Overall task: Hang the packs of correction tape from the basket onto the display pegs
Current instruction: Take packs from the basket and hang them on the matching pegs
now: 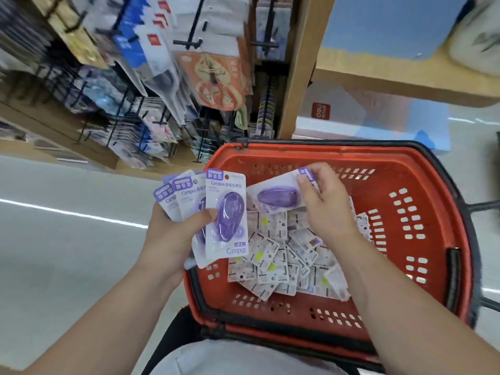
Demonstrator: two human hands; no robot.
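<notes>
Left hand (173, 236) gripped a fan of purple packs (226, 212), thumb pressed on the front card, fingers curled behind; roughly four cards, exact count unclear. All were face-out, header ends up. Right hand (324, 207) pinched a single pack (273, 197) by its header end, thumb on top, pack lying sideways and face-up, just beside the fan and above the pile. Both were held over the near-left part of the red basket (422, 185). Loose packs (284, 255) lay heaped on the basket floor, mostly back-side up. Display pegs (266, 44) were up and away on the rack, well apart from both hands and blurred.

Step in hand looked like collecting a bunch before hanging. To do it well: turn the single pack upright, face-out, and slide it into the fan with header holes lined up. Keep the thumb firm so the fan doesn't splay or drop cards. Aligned holes should let the bunch go onto one peg together. Hole positions weren't readable.
</notes>
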